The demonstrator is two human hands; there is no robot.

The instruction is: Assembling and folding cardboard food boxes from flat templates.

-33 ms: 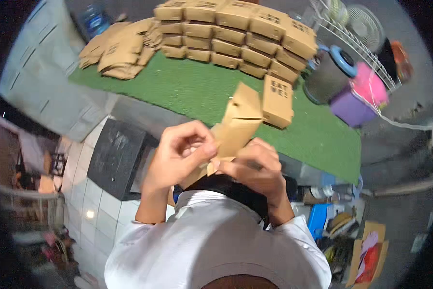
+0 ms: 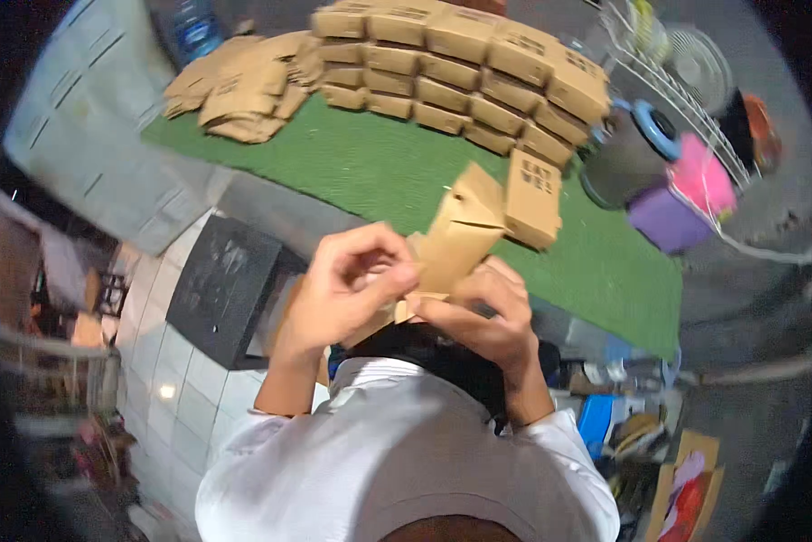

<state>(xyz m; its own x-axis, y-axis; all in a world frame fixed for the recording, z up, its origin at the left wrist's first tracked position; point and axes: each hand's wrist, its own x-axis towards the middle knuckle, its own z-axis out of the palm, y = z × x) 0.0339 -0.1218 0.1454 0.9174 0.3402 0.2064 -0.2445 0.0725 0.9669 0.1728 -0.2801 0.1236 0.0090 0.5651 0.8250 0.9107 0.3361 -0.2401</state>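
A partly folded brown cardboard box is held close to my body, in front of the green-topped table. Its raised panel slants up and away, with a small hole and a slit near the far end. My left hand pinches the box's left edge between thumb and curled fingers. On the opposite side, my right hand grips a small folded flap at the near end, thumb and fingertips pressed on it. Part of the box's near end is hidden by my fingers. Just beyond it lies a closed brown box with dark print.
Stacked closed boxes line the back of the green table cover. Flat unfolded cardboard is piled at the back left. To the right stand a grey jug with a blue lid and a purple container. A black box-shaped thing sits at left.
The whole scene has shifted slightly to the right in the picture. Both hands keep their hold on the box, and my right fingers look a little clearer around the flap.
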